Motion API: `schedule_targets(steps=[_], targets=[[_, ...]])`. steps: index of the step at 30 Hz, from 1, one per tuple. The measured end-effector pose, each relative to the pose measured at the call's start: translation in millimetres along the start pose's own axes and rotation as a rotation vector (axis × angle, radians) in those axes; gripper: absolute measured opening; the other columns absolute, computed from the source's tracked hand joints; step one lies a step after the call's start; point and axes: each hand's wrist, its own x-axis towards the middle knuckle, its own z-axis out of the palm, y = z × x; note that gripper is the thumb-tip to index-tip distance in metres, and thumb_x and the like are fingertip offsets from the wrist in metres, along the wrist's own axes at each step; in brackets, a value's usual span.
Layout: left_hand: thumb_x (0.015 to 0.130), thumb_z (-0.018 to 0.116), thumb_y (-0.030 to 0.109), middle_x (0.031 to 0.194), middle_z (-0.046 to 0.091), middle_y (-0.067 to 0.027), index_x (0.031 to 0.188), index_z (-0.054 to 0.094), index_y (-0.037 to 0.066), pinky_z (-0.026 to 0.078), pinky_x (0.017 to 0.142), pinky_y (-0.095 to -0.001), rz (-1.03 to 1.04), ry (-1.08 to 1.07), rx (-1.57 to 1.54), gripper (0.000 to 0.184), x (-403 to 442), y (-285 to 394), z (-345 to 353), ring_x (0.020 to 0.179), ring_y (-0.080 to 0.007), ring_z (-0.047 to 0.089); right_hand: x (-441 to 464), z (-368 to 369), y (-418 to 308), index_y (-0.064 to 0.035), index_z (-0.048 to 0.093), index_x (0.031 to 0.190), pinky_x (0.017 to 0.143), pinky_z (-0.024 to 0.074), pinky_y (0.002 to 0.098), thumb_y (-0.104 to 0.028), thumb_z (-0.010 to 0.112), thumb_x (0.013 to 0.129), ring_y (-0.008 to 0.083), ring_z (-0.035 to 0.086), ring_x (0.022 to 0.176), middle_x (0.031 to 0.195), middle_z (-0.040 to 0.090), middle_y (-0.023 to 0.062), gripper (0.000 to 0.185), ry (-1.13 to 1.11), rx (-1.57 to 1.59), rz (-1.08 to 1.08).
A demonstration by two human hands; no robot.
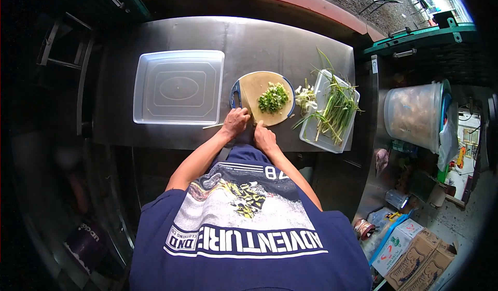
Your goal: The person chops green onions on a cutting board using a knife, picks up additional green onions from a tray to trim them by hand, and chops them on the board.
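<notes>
Chopped spring onion (273, 98) lies heaped on a round cutting board (261, 78) with a blue rim and handle. My left hand (237, 121) is closed at the board's near left edge. A pale spring onion stalk (211, 126) sticks out from it to the left. Closed at the near edge is my right hand (264, 136), fingers partly hidden. What looks like a thin knife blade (247, 98) slants up and left from it across the board. Whole spring onions (336, 109) lie across a clear plastic lid or shallow tray (307, 130) to the right.
A large translucent plastic container (220, 86) stands left of the board on the metal table (181, 31). White onion trimmings (306, 98) lie between board and spring onions. At the right are a lidded tub (412, 115) and cardboard boxes (417, 254).
</notes>
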Motion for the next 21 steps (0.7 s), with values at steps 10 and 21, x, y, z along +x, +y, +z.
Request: schedule_targets(steps=[10,21], targets=[[0.074,0.058,0.009,0.085,0.053,-0.009,0.075,0.063,0.007,0.046,0.072,-0.0366,-0.023,-0.007,-0.021,0.005,-3,-5,2,0.083,-0.0255,0.056,0,-17,-1,0.0041,0.042,0.102,0.075,0.0505,0.0526,-0.012,0.043,0.087,0.0454,0.064,0.085,0.088,0.064,0.0311,0.022,-0.107,0.046,0.113],[0.074,0.056,0.006,0.084,0.053,-0.0106,0.074,0.061,0.006,0.047,0.072,-0.0376,-0.023,0.025,-0.077,0.005,-2,-5,4,0.083,-0.0268,0.056,-25,-24,-1,0.0051,0.041,0.101,0.074,0.0504,0.0532,-0.011,0.045,0.085,0.0461,0.064,0.083,0.085,0.064,0.0314,0.023,-0.126,0.043,0.107]])
